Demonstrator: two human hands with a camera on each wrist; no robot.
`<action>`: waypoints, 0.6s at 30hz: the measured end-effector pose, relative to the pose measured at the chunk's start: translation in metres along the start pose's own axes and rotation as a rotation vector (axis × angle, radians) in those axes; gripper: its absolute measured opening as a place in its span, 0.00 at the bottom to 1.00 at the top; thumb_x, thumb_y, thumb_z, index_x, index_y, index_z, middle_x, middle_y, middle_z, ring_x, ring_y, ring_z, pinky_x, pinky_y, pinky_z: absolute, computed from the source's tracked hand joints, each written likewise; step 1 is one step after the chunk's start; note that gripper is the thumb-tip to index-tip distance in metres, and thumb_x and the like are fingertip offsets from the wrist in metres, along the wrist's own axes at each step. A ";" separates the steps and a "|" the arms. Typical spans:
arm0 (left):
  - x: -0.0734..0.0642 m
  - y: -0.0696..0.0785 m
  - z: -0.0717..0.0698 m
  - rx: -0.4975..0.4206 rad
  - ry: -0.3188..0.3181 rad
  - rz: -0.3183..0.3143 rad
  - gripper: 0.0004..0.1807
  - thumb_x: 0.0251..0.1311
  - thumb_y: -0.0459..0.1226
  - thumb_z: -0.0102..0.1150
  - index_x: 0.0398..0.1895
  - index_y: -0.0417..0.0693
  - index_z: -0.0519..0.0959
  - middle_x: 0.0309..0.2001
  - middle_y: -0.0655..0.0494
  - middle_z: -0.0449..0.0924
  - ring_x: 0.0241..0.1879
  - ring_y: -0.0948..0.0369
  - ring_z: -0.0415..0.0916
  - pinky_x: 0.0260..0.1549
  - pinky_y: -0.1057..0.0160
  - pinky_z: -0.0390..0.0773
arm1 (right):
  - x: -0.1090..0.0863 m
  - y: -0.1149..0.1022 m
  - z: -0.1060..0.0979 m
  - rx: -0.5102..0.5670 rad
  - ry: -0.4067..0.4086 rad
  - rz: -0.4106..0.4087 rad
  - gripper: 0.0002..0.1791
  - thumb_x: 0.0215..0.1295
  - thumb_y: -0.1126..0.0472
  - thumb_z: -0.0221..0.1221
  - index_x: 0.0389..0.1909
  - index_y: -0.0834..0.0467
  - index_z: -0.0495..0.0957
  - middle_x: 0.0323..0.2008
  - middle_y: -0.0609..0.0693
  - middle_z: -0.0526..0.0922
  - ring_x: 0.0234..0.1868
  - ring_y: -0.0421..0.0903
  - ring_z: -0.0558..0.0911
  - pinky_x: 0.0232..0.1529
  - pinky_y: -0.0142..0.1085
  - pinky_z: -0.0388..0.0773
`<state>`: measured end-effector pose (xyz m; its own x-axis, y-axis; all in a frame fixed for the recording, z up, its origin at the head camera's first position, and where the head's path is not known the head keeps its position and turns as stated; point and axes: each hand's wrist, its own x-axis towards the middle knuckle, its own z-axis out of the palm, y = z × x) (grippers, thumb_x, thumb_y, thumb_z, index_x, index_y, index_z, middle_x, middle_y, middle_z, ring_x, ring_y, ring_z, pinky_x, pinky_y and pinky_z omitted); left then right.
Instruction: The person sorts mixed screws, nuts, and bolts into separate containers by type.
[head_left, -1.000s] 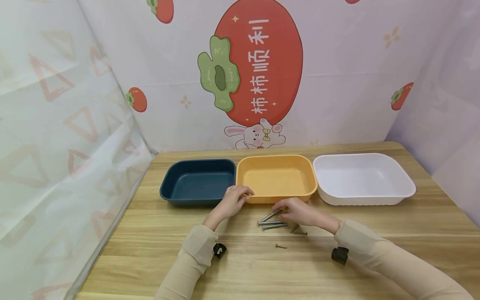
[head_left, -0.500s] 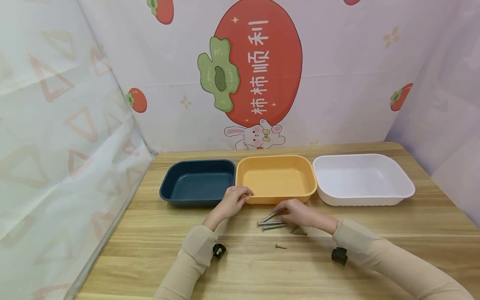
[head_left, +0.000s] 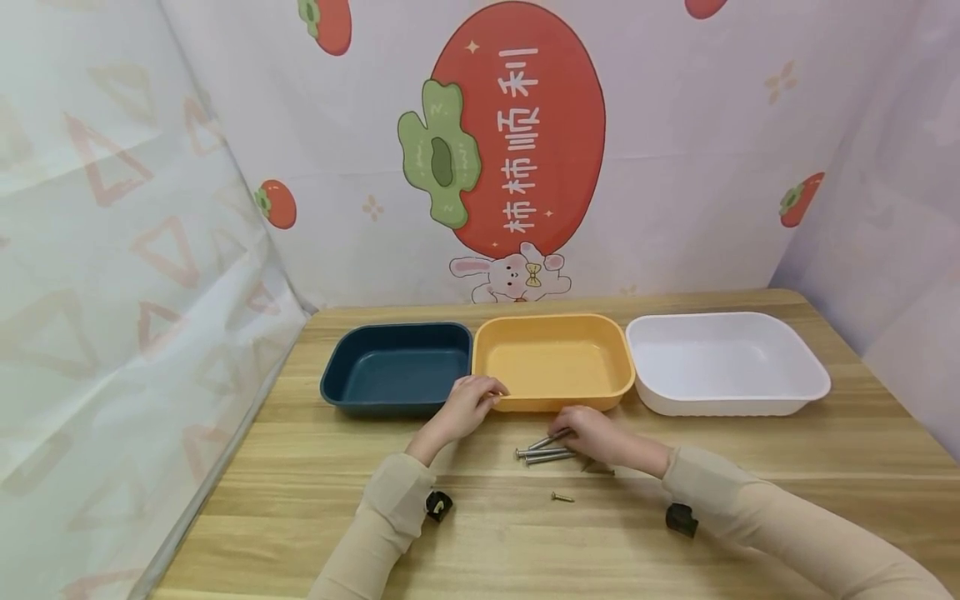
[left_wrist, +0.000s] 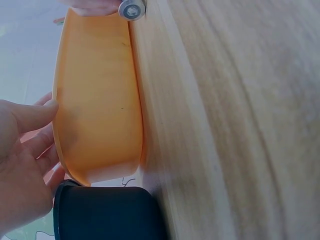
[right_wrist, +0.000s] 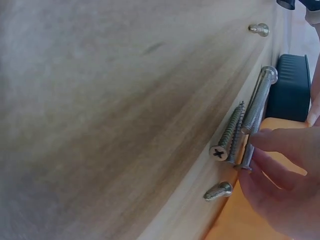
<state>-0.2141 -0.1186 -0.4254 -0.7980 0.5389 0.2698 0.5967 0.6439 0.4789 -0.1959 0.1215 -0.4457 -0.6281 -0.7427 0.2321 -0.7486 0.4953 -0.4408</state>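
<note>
1. Long screw, pinched by the right hand (grip nearly closed), before the yellow tray
2. Loose screws, beside that hand on the table
3. Left hand, grip curled over the yellow tray's rim
4. Teal tray and white tray, either side

Right hand: drawn slightly toward the person over the last second; now hides less of the yellow tray's front wall. Uppermost bolt, pinched in that hand: shifted with it, visible end a little farther from the left hand, lying closer to the two neighbouring bolts.
</note>
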 end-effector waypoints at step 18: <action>0.000 0.001 -0.001 -0.003 -0.003 -0.004 0.07 0.59 0.31 0.51 0.37 0.46 0.76 0.38 0.55 0.78 0.44 0.56 0.71 0.54 0.50 0.56 | -0.003 0.003 0.002 0.009 0.038 -0.013 0.12 0.43 0.79 0.57 0.28 0.64 0.81 0.26 0.51 0.77 0.29 0.45 0.77 0.30 0.32 0.73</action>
<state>-0.2132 -0.1185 -0.4245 -0.8002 0.5380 0.2651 0.5931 0.6442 0.4829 -0.1958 0.1245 -0.4492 -0.6261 -0.7314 0.2703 -0.7548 0.4817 -0.4452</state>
